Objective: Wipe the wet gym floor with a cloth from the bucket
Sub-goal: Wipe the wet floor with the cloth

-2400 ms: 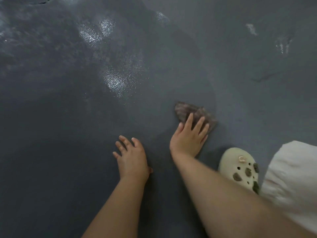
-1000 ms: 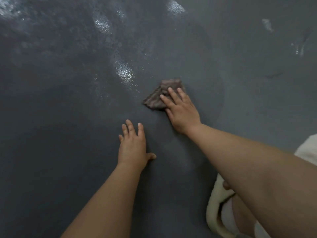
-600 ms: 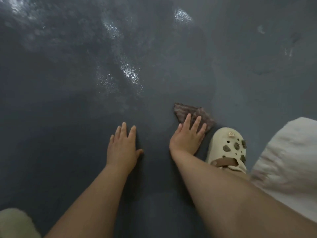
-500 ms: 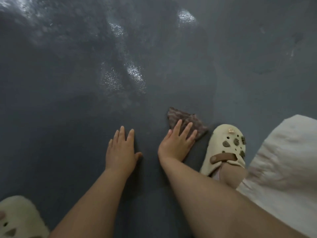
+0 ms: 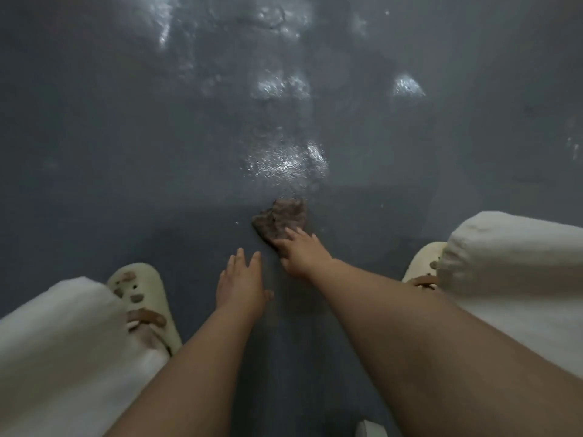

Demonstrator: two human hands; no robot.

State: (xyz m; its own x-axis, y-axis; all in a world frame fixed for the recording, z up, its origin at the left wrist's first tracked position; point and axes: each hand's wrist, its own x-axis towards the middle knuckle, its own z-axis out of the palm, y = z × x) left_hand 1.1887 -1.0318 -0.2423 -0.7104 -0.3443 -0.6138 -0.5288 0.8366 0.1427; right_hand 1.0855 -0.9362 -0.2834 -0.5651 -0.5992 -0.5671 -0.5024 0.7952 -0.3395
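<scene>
Right now your right hand [image 5: 303, 255] lies flat on the near edge of the cloth [image 5: 280, 219], fingers straight and spread, pressing it to the floor [image 5: 126, 152] rather than gripping it; that suits wiping, since a flat palm spreads the pressure and lets the rag slide without bunching. Your left hand [image 5: 241, 283] rests open on the floor just beside it, fingers together and pointing forward, holding nothing; it looks placed there as a prop, taking your weight while you crouch and reach. The cloth sits between your two feet, ahead of both hands, touching only the right one. It is a small, dark brownish rag, crumpled into a rough wedge, with a nubbly, soaked look, so it will likely drag heavily and leave a damp trail. Just beyond its far edge the floor glistens in speckled white patches [image 5: 284, 162], with more shine further out, which reads as standing water on a fine-grained, slightly pebbled grey coating; nearer you the surface is duller and more even, probably already wiped. Your cream clogs [image 5: 148, 298] are of smooth moulded foam with round holes, planted wide on either side, and the pale trouser cloth [image 5: 511, 266] over your knees looks soft and thick. No bucket is in view, so where you would rinse cannot be told. The wet patch ahead seems the natural next stretch for the rag
</scene>
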